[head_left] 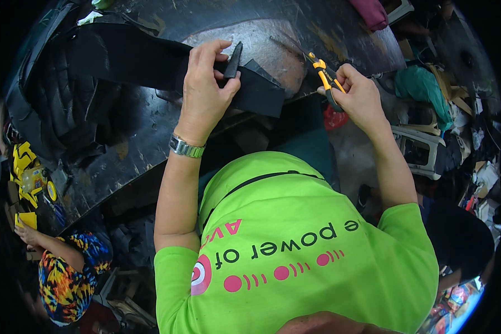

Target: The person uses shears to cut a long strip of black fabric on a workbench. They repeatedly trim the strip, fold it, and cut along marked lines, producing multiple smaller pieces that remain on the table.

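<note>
"Since the left hand (201,92) is at eleven o'clock, what does it hold?"

"It grasps a small dark piece (234,60) between thumb and fingers, with the tip toward twelve. I judge that such a pinch leaves its upper part free."

"And the long black strip (128,53)?"

"It passes beneath this same hand, from ten o'clock toward twelve, and partly covers the worn slab (261,33) on the table (345,42). Whether the piece is joined to it, I cannot tell."

"Why is the right hand (357,96) apart?"

"It is wrapped around the handles of yellow-black pliers (320,65) at one o'clock, their nose toward eleven. Probably this gap leaves the piece uncovered to the eyes."
</note>
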Action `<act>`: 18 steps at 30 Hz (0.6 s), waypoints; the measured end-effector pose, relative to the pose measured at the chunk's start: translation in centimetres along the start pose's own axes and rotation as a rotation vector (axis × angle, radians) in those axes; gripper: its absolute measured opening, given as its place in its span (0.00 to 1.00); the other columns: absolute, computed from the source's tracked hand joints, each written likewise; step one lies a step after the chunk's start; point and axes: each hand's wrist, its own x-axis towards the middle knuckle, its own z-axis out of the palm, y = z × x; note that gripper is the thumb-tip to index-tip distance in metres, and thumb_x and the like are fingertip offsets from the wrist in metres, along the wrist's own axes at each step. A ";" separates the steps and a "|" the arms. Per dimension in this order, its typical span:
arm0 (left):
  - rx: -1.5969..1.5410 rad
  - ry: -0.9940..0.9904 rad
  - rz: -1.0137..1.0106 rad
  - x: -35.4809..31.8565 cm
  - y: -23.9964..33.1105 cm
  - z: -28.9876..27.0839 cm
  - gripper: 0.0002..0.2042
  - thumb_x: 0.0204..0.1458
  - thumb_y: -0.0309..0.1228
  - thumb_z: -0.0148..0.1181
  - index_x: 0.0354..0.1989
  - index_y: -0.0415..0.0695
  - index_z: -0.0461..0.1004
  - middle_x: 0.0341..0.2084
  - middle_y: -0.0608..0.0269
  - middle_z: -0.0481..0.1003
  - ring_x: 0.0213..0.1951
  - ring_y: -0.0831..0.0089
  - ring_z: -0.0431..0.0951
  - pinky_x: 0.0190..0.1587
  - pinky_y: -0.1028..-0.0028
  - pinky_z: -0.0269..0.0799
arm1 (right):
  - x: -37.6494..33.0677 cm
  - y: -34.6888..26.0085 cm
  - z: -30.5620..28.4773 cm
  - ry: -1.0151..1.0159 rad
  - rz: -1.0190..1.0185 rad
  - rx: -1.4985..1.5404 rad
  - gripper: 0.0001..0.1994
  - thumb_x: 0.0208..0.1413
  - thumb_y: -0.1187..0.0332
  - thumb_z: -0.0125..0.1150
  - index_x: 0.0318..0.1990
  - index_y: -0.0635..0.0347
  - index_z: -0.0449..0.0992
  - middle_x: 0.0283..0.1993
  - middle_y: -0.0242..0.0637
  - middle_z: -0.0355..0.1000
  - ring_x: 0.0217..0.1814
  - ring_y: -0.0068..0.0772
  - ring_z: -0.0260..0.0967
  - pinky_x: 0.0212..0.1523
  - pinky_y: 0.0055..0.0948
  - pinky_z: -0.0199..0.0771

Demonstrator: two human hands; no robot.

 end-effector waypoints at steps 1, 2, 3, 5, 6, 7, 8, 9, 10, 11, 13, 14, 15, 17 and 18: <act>-0.006 0.003 0.004 0.0 0.0 0.0 0.25 0.44 0.19 0.67 0.54 0.44 0.72 0.47 0.55 0.71 0.44 0.66 0.78 0.40 0.73 0.78 | -0.1 0.0 -0.1 -0.022 -0.037 0.019 0.17 0.44 0.59 0.71 0.31 0.59 0.69 0.21 0.42 0.69 0.25 0.48 0.70 0.29 0.38 0.68; -0.008 0.003 0.003 0.0 0.0 0.0 0.25 0.44 0.19 0.67 0.54 0.44 0.72 0.47 0.55 0.71 0.44 0.66 0.78 0.40 0.73 0.78 | -0.5 0.0 -0.2 -0.040 -0.076 0.041 0.18 0.44 0.59 0.71 0.31 0.59 0.69 0.21 0.42 0.69 0.25 0.48 0.70 0.29 0.38 0.68; -0.009 0.005 0.007 0.0 0.0 0.0 0.25 0.44 0.19 0.67 0.54 0.44 0.72 0.47 0.55 0.71 0.45 0.66 0.78 0.40 0.73 0.78 | -0.9 0.0 -0.2 -0.063 -0.112 0.063 0.18 0.44 0.59 0.71 0.31 0.59 0.69 0.21 0.42 0.69 0.25 0.48 0.70 0.29 0.38 0.68; 0.026 0.011 0.016 0.0 0.0 0.0 0.24 0.45 0.19 0.67 0.53 0.43 0.72 0.47 0.55 0.71 0.45 0.65 0.78 0.40 0.73 0.78 | -1.5 0.0 0.0 -0.125 -0.178 -0.015 0.18 0.43 0.59 0.71 0.33 0.59 0.69 0.22 0.41 0.71 0.27 0.47 0.73 0.31 0.38 0.68; 0.044 0.016 0.023 0.0 0.0 0.0 0.24 0.45 0.19 0.66 0.53 0.43 0.72 0.47 0.56 0.71 0.45 0.65 0.78 0.40 0.73 0.78 | -1.9 -0.1 0.3 -0.074 -0.267 -0.107 0.17 0.43 0.60 0.71 0.34 0.58 0.70 0.23 0.40 0.71 0.28 0.46 0.73 0.34 0.37 0.66; 0.032 0.010 0.015 0.0 0.1 0.0 0.24 0.45 0.19 0.66 0.53 0.43 0.72 0.47 0.56 0.72 0.45 0.65 0.78 0.40 0.73 0.78 | -2.2 -0.1 0.5 -0.023 -0.356 -0.199 0.17 0.44 0.61 0.71 0.34 0.58 0.70 0.24 0.39 0.72 0.30 0.44 0.73 0.36 0.37 0.64; 0.019 0.003 0.004 0.0 0.0 -0.1 0.23 0.45 0.19 0.66 0.53 0.43 0.72 0.47 0.56 0.72 0.45 0.64 0.78 0.40 0.72 0.78 | -2.3 -0.2 0.9 0.005 -0.392 -0.208 0.17 0.44 0.62 0.72 0.35 0.58 0.70 0.25 0.38 0.72 0.30 0.43 0.72 0.38 0.37 0.63; 0.008 -0.003 -0.004 0.0 0.1 -0.1 0.23 0.46 0.19 0.66 0.53 0.43 0.72 0.46 0.56 0.72 0.45 0.64 0.78 0.40 0.72 0.78 | -2.4 -0.3 1.1 0.035 -0.428 -0.218 0.17 0.44 0.63 0.72 0.35 0.58 0.70 0.26 0.37 0.73 0.30 0.42 0.72 0.39 0.36 0.62; 0.023 -0.004 0.009 0.0 0.0 -0.1 0.23 0.45 0.19 0.66 0.53 0.43 0.72 0.47 0.56 0.72 0.45 0.64 0.78 0.40 0.72 0.79 | -2.5 -0.3 1.3 0.059 -0.456 -0.229 0.17 0.44 0.64 0.72 0.35 0.57 0.70 0.26 0.37 0.73 0.31 0.42 0.72 0.40 0.36 0.60; 0.039 -0.005 0.024 0.0 0.0 -0.1 0.23 0.45 0.19 0.66 0.53 0.43 0.72 0.47 0.56 0.72 0.45 0.64 0.78 0.40 0.72 0.79 | -2.5 -0.3 1.4 0.061 -0.474 -0.250 0.16 0.44 0.65 0.72 0.35 0.57 0.70 0.27 0.36 0.73 0.31 0.41 0.72 0.40 0.36 0.60; 0.040 -0.003 0.034 -0.1 0.0 -0.1 0.23 0.45 0.18 0.65 0.53 0.44 0.72 0.47 0.56 0.71 0.45 0.64 0.77 0.40 0.73 0.79 | -2.6 -0.3 1.6 0.061 -0.494 -0.296 0.16 0.43 0.67 0.72 0.35 0.57 0.69 0.27 0.35 0.74 0.31 0.40 0.72 0.40 0.35 0.61; 0.025 0.001 0.030 -0.1 0.0 0.0 0.23 0.45 0.18 0.65 0.53 0.44 0.72 0.47 0.56 0.71 0.45 0.65 0.77 0.40 0.73 0.79 | -2.6 -0.3 1.6 0.059 -0.499 -0.297 0.16 0.43 0.67 0.73 0.35 0.57 0.69 0.27 0.36 0.73 0.31 0.41 0.72 0.40 0.36 0.61; 0.013 0.004 0.029 -0.1 0.0 0.0 0.23 0.45 0.18 0.65 0.53 0.44 0.72 0.47 0.56 0.71 0.45 0.65 0.77 0.40 0.73 0.79 | -2.5 -0.4 1.6 0.062 -0.505 -0.297 0.16 0.43 0.67 0.73 0.35 0.57 0.69 0.26 0.36 0.73 0.31 0.41 0.72 0.39 0.36 0.61; 0.015 0.009 0.039 -0.2 0.1 0.1 0.24 0.45 0.18 0.65 0.53 0.44 0.72 0.47 0.56 0.71 0.45 0.65 0.77 0.40 0.73 0.79 | -2.4 -0.4 1.4 0.023 -0.469 -0.258 0.16 0.44 0.66 0.73 0.35 0.57 0.69 0.25 0.37 0.72 0.30 0.42 0.71 0.37 0.36 0.61; 0.017 0.011 0.046 -0.2 0.1 0.2 0.24 0.45 0.18 0.65 0.54 0.44 0.72 0.47 0.56 0.71 0.45 0.65 0.77 0.40 0.73 0.79 | -2.3 -0.3 1.1 -0.019 -0.427 -0.219 0.16 0.44 0.65 0.72 0.34 0.57 0.69 0.25 0.38 0.71 0.29 0.42 0.70 0.37 0.36 0.61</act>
